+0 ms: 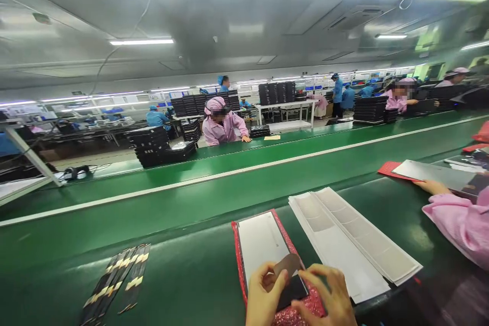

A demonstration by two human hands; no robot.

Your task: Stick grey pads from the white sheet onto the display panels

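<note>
My left hand (265, 293) pinches a grey-brown flexible sheet (289, 264), which curls up between thumb and fingers. At the sheet's right edge is my right hand (328, 293), thumb and index finger apart, the index fingertip close to or touching a small pale corner. Both hands are above a flat panel (262, 239), light grey at its far part and black (292, 293) at its near end. Beneath the panel lies red bubble wrap (284, 229), showing along its sides and near end.
Right of the panel lie long white sheets (344, 254) bearing grey-brown patches. Black strips with gold-coloured bands (118, 280) lie at left. Beyond runs a green conveyor (214, 188). A co-worker's pink sleeve (458, 221) is at right; another person (225, 125) sits opposite, beside stacked black trays (151, 145).
</note>
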